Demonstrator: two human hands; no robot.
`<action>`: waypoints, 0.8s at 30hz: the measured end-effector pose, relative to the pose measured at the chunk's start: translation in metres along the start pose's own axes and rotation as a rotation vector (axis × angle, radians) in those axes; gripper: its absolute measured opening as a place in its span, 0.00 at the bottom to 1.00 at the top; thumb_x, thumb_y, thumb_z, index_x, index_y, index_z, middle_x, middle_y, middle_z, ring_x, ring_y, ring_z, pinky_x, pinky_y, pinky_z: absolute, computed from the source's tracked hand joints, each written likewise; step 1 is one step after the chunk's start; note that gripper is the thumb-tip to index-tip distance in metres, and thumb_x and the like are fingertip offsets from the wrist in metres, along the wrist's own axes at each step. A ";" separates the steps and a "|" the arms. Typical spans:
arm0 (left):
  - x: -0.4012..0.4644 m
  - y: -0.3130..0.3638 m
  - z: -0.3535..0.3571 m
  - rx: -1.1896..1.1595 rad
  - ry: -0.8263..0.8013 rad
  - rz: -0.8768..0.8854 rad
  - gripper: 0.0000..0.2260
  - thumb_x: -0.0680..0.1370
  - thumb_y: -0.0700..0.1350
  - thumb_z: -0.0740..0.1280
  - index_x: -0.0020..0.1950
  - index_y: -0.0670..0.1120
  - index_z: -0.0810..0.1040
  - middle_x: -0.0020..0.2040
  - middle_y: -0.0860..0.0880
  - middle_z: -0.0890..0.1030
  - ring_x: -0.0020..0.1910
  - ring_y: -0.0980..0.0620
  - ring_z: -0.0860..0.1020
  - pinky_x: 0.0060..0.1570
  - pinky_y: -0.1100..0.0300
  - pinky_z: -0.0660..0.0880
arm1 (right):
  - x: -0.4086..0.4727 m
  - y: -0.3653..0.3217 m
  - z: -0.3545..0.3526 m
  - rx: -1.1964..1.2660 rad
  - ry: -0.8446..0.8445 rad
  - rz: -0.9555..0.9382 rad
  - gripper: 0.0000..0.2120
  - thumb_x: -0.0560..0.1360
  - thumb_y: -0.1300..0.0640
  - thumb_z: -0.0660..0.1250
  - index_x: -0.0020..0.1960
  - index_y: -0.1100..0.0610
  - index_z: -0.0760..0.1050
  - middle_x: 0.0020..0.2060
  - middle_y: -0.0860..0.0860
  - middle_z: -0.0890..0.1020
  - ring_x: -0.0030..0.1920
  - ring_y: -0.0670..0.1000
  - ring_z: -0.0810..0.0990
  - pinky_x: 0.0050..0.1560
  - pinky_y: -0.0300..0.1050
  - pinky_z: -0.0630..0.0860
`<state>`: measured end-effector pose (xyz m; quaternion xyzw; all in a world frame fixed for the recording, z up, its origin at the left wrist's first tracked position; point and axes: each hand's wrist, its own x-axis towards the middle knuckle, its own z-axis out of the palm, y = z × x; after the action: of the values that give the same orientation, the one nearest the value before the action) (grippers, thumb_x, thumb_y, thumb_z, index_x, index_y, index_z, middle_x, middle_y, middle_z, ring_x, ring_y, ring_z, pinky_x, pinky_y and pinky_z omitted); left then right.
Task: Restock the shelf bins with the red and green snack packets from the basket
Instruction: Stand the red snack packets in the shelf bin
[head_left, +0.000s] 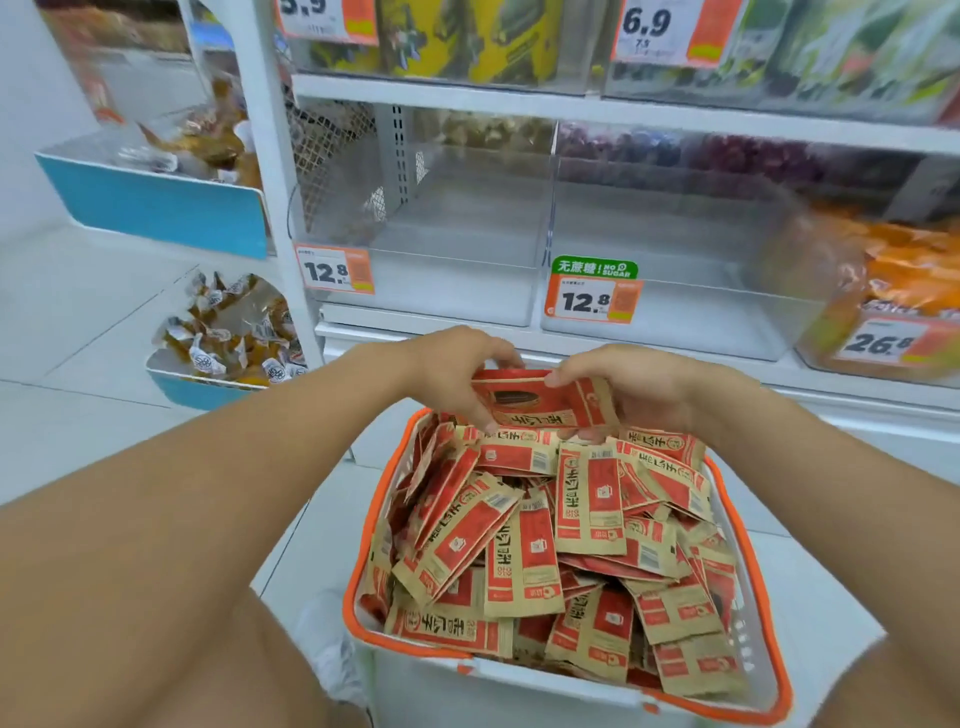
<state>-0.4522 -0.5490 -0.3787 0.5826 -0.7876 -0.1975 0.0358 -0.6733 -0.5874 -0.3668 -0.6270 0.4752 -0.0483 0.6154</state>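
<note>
A white basket with an orange rim stands on the floor below me, heaped with several red and tan snack packets. No green packets show. Over the basket's far end, my left hand and my right hand both grip a small stack of red packets, held flat between them. Straight ahead on the shelf stand two clear bins with nothing inside: the left bin and the right bin, each carrying a 12.8 price tag.
A clear bin of orange packets sits to the right of the clear bins. Above is a shelf of yellow and green packs. At left, blue bins of wrapped snacks hang on an end rack beside a white shelf post.
</note>
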 end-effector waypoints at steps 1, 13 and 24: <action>0.004 -0.002 -0.003 -0.050 0.009 0.023 0.20 0.69 0.50 0.79 0.58 0.54 0.78 0.51 0.59 0.82 0.48 0.60 0.79 0.53 0.58 0.74 | -0.004 -0.006 -0.001 0.030 0.006 -0.020 0.17 0.76 0.49 0.70 0.60 0.57 0.80 0.54 0.57 0.86 0.51 0.56 0.85 0.47 0.48 0.80; -0.002 -0.043 -0.042 -0.863 0.634 -0.156 0.15 0.73 0.41 0.76 0.56 0.50 0.77 0.51 0.51 0.82 0.47 0.53 0.82 0.45 0.58 0.77 | 0.027 -0.074 -0.005 0.105 0.421 -0.681 0.05 0.77 0.65 0.70 0.50 0.58 0.82 0.41 0.57 0.86 0.42 0.54 0.83 0.47 0.47 0.84; 0.004 -0.118 -0.060 -0.777 0.936 -0.344 0.21 0.78 0.41 0.70 0.70 0.48 0.73 0.64 0.50 0.76 0.57 0.55 0.75 0.60 0.52 0.76 | 0.189 -0.178 -0.007 -0.368 0.604 -0.550 0.08 0.76 0.64 0.72 0.55 0.64 0.83 0.43 0.59 0.85 0.31 0.47 0.79 0.40 0.47 0.83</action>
<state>-0.3298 -0.5975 -0.3662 0.6702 -0.4542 -0.1964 0.5531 -0.4795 -0.7534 -0.3183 -0.7870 0.4497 -0.3057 0.2916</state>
